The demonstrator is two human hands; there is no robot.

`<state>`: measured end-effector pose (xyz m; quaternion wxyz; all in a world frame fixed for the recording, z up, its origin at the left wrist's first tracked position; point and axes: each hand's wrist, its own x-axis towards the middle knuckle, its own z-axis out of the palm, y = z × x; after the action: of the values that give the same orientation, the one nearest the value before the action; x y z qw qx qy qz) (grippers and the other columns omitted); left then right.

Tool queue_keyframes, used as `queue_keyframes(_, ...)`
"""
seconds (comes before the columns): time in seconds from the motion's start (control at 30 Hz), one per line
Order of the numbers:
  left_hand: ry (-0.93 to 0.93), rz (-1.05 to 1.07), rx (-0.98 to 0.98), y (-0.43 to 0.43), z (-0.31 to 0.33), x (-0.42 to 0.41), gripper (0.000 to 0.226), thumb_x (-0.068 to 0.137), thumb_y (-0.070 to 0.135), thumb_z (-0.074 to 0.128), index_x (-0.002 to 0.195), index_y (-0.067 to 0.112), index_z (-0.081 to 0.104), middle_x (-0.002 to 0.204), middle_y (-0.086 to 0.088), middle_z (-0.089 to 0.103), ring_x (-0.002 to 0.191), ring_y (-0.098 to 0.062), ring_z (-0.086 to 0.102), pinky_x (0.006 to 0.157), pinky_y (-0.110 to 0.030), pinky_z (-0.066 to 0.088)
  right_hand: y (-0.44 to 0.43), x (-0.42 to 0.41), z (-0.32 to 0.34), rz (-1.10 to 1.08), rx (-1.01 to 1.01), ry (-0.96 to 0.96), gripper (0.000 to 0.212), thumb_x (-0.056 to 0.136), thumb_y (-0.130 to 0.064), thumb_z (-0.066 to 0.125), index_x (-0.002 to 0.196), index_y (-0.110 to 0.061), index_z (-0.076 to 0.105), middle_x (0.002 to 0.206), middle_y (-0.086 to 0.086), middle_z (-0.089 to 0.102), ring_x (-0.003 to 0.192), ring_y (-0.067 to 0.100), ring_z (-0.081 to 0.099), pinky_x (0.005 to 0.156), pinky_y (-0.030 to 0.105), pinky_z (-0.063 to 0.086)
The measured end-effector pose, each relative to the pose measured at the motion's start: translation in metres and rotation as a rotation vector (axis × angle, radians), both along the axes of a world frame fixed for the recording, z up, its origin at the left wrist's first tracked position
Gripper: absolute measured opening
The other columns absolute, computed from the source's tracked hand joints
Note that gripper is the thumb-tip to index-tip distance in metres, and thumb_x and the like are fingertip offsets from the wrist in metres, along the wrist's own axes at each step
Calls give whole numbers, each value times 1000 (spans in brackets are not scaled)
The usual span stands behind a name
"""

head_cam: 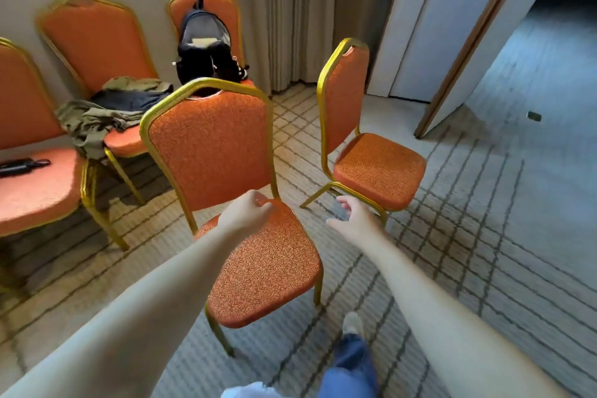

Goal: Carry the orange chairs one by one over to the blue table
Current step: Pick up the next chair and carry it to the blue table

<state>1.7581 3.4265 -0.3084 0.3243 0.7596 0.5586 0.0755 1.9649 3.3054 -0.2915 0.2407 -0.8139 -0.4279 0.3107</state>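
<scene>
Five orange chairs with gold frames, two bare hands reaching over the nearest one.

From the left: one chair (38, 184) carries a dark object (19, 166) on its seat; the second (97, 52) holds heaped clothes (109, 110); the third (206, 6), against the curtain (284, 10), bears a black backpack (206, 48). The nearest chair (258, 255) stands on the patterned carpet (468, 252) with the left hand (247, 213), fingers curled, over the back of its seat. The right hand (353, 220) hangs open, holding nothing, between that chair and the fifth chair (374, 168).
</scene>
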Motion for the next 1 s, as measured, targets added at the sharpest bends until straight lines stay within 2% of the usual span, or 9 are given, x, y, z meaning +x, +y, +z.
queue_keyframes(0.07,-5,104,-24,17,-9,10,46,88,42,45,128,20,54,123,3,63,91,-9,64,83,-35,55,35,19,-6,85,-27,12,59,88,-32,68,142,-23,45,144,3,46,129,20,46,93,33,42)
queue_keyframes(0.17,-15,275,-59,35,-25,23,42,90,41,45,126,21,54,118,4,64,80,-3,62,76,-31,55,89,45,-16,245,-59,22,62,87,-32,69,142,-21,45,144,5,46,128,22,48,102,40,43)
queue_keyframes(0.27,17,425,-108,39,-34,36,44,89,43,46,125,20,56,121,2,63,98,-12,62,87,-35,52,131,64,-24,395,-99,-1,63,85,-34,70,142,-22,45,144,5,48,128,23,49,102,42,44)
queue_keyframes(0.5,-42,705,-210,31,-67,46,44,90,46,48,127,23,53,120,5,61,102,-14,61,89,-37,52,203,66,-51,664,-163,-29,61,84,-36,69,139,-24,48,141,4,52,123,20,53,93,34,47)
queue_keyframes(0.63,-85,870,-244,37,-86,35,43,88,47,49,124,24,54,113,6,62,88,-10,63,85,-37,53,237,46,-67,788,-182,-36,62,84,-32,71,141,-23,48,142,5,51,113,18,57,70,20,43)
queue_keyframes(0.73,-113,1002,-282,44,-92,22,39,86,49,50,120,29,55,108,10,63,85,-10,64,84,-36,54,266,29,-75,874,-217,-34,62,84,-30,70,141,-21,47,143,5,50,115,16,57,79,23,47)
queue_keyframes(0.83,-171,1091,-308,51,-97,16,33,83,50,49,112,33,55,101,13,62,77,-11,65,78,-38,56,292,15,-79,929,-250,-34,64,85,-31,68,144,-22,45,144,2,49,110,11,57,66,17,47)
queue_keyframes(0.9,-180,1142,-317,53,-98,12,35,80,52,48,110,35,55,97,15,62,77,-11,65,79,-38,55,305,5,-84,970,-267,-40,64,85,-31,68,143,-21,45,144,3,50,112,14,55,68,20,47)
queue_keyframes(1.0,-183,1239,-316,52,-104,10,40,79,53,49,113,33,58,100,13,64,90,-12,63,87,-37,52,319,-12,-91,1070,-272,-62,62,85,-32,68,142,-23,46,142,2,51,94,5,52,60,17,40)
